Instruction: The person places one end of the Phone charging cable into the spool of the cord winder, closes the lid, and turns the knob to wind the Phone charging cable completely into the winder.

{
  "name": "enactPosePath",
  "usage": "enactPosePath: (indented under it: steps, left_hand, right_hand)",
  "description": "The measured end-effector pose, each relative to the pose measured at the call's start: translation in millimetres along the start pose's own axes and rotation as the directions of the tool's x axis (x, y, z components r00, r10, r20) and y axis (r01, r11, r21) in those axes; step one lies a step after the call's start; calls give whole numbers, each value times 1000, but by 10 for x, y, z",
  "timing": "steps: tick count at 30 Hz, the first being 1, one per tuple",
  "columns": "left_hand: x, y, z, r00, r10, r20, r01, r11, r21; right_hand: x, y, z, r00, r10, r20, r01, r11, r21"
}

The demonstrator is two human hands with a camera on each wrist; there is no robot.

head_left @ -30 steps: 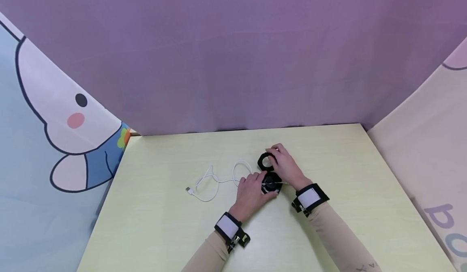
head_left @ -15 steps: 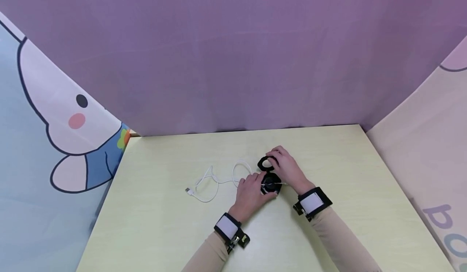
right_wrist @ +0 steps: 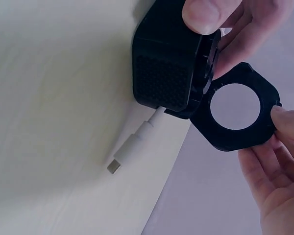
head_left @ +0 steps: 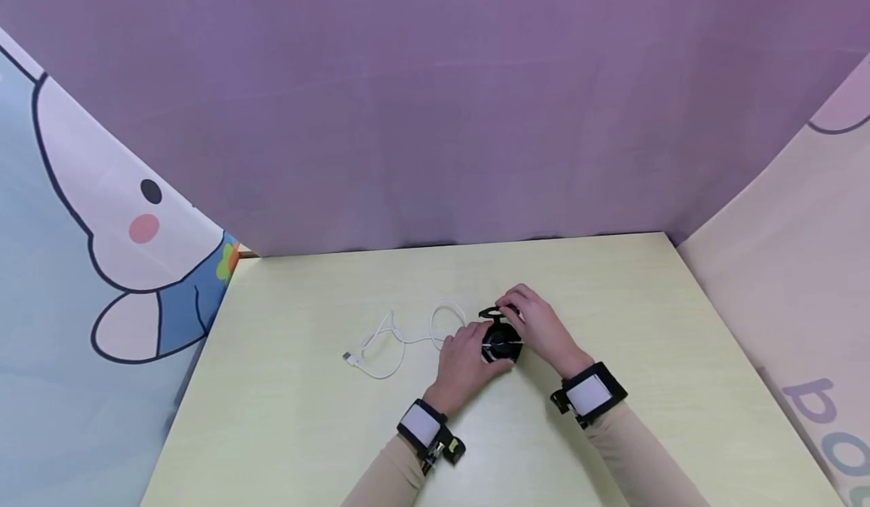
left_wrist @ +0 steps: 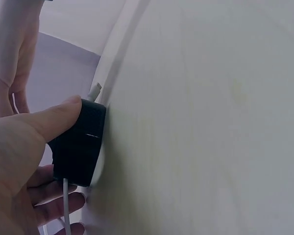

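Note:
A black cable winder case [head_left: 501, 343] sits on the table, its hinged lid [right_wrist: 268, 90] with a round hole raised at the far side. My left hand [head_left: 464, 365] grips the case from the left, thumb [left_wrist: 59, 117] on its near side. My right hand [head_left: 540, 331] pinches the lid's free edge between thumb and fingers. A white USB cable [head_left: 416, 340] runs into the case from the left. Its small metal-tipped connector [right_wrist: 129, 148] pokes out of the right side in the right wrist view. The cable's path inside the case is mostly hidden.
On the left the cable lies in loose loops, ending in a USB plug [head_left: 350, 359]. The pale wooden table [head_left: 285, 416] ends at a purple curtain [head_left: 435, 114] behind and printed cloths at both sides.
The right hand has drawn the lid nearer, tipping it from lying almost flat to standing steeply. The left hand keeps its grip on the case, with only a slight shift.

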State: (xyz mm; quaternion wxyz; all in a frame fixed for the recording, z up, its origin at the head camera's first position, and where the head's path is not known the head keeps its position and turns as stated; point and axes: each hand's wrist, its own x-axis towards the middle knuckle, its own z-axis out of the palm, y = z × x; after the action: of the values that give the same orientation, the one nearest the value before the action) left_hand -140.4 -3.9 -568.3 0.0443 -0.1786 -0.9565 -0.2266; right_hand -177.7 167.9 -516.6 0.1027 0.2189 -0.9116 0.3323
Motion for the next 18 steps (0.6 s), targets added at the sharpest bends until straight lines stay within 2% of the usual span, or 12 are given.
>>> enactPosePath:
  steps: [12,18]
  left_hand:
    - [39,-44,-6,997,-60,58,67,989,-130]
    - [52,-77,9,996,-66,67,76,985,-154]
  right_hand:
    - [-118,-34,-50,1000,-9,29,9,1000,-6]
    - [-195,-61,-57,999,-33,26,33,999,-3]
